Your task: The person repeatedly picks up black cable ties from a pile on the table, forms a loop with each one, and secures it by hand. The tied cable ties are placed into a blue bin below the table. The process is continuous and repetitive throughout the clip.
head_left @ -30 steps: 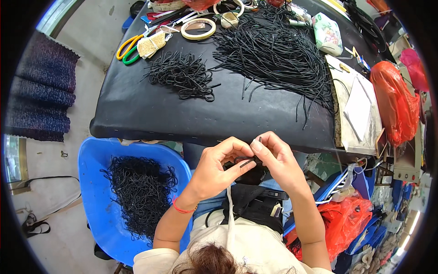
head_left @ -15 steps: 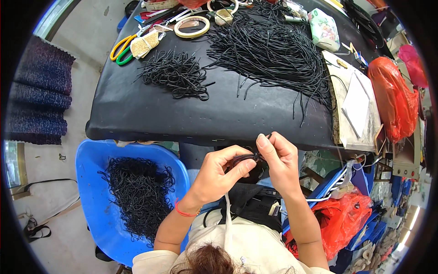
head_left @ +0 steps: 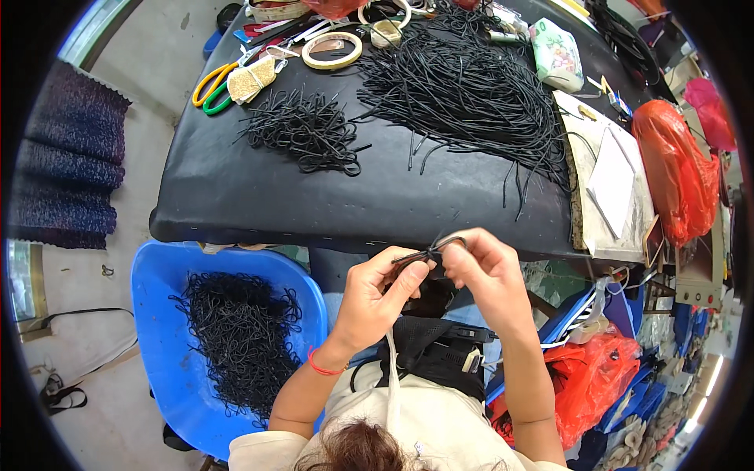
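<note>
Just in front of the table's near edge, my left hand (head_left: 382, 294) pinches a thin black cord (head_left: 430, 253) between thumb and forefinger. My right hand (head_left: 485, 271) is closed on the same cord, where it bends into a small loop near the fingertips. Whether the crossing in it is a tied knot is too small to tell. On the black-covered table (head_left: 314, 212) lie a small heap of looped black cords (head_left: 302, 133) at the left and a big spread of long straight cords (head_left: 471, 102) farther back.
A blue tub (head_left: 149, 314) with many knotted cords (head_left: 239, 337) stands at the left below the table. Scissors (head_left: 214, 88) and a tape roll (head_left: 331, 51) lie at the back. Right are a pale board (head_left: 581, 196), a red plastic bag (head_left: 671, 169) and another red bag (head_left: 593, 377).
My right hand has turned and shifted slightly right, and a loop of cord now shows at its fingertips. My left hand still pinches the cord, slightly higher.
</note>
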A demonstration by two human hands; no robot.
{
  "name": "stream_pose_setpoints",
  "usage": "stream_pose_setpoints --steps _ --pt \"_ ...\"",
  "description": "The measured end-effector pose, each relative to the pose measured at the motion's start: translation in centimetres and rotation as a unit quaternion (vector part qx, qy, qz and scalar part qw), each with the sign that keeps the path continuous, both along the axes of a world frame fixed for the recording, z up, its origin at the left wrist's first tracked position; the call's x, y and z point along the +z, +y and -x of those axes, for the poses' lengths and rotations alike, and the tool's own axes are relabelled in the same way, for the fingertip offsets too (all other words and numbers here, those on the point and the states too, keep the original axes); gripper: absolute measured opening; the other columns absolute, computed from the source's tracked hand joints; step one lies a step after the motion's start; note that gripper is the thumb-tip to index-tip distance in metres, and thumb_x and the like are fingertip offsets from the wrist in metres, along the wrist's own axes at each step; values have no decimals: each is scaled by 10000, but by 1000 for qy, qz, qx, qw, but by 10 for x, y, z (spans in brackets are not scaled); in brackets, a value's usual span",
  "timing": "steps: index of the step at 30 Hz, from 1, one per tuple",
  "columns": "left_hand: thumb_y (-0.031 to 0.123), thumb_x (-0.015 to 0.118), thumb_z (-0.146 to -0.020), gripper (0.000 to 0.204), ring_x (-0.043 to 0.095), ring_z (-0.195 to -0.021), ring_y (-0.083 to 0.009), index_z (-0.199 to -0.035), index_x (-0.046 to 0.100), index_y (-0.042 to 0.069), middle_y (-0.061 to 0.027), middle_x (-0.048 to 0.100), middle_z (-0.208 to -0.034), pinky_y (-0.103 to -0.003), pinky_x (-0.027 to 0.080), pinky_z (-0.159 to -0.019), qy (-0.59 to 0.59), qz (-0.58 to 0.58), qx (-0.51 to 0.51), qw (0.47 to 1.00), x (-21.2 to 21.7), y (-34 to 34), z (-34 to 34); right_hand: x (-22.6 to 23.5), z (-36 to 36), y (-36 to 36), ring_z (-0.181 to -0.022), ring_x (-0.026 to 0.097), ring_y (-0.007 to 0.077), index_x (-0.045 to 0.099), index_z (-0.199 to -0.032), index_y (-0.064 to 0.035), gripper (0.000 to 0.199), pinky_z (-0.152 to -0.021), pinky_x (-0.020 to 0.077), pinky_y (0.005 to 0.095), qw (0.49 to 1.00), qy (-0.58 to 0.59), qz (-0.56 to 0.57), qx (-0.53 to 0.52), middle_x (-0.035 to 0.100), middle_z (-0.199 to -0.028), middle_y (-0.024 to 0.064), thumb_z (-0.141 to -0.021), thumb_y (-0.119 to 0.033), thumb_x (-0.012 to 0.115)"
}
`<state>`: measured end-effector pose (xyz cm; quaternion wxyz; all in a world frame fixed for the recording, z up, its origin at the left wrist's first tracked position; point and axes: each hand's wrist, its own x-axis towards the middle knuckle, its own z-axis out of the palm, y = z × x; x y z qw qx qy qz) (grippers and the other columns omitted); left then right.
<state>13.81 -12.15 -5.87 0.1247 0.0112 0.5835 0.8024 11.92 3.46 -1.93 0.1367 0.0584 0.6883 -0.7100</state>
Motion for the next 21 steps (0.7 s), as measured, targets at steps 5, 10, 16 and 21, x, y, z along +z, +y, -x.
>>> stream_pose_setpoints --steps 5,10,16,21 --pt "156 585 -883 177 520 -658 -29 -953 606 -5 2 597 -739 -174 420 -576 0 -30 38 999 6 5 0 -2 -4 0 -701 505 30 593 -897 2 115 -616 408 174 999 20 46 20 585 -779 -17 -855 -103 611" --pt "174 602 -873 172 524 -636 -22 -936 615 14 11 593 -715 -163 405 -543 -46 -55 48 996 7 2 2 -2 -8 -7 -745 521 41 596 -937 13 113 -657 431 187 998 38 51 26 589 -827 1 -860 -70 593" --pt "188 606 -869 166 503 -597 -25 -887 616 24 11 582 -688 -162 380 -519 -84 -87 52 991 4 3 2 -13 -13 -7 -742 514 38 602 -972 13 146 -650 423 186 996 24 90 15 596 -826 -1 -865 -85 589" --pt "143 597 -870 132 465 -564 -39 -862 609 12 2 558 -655 -175 351 -511 -109 -121 56 985 7 2 3 -15 -15 -6 -701 481 36 612 -1005 10 178 -612 396 181 993 13 117 16 593 -822 -8 -863 -95 594"
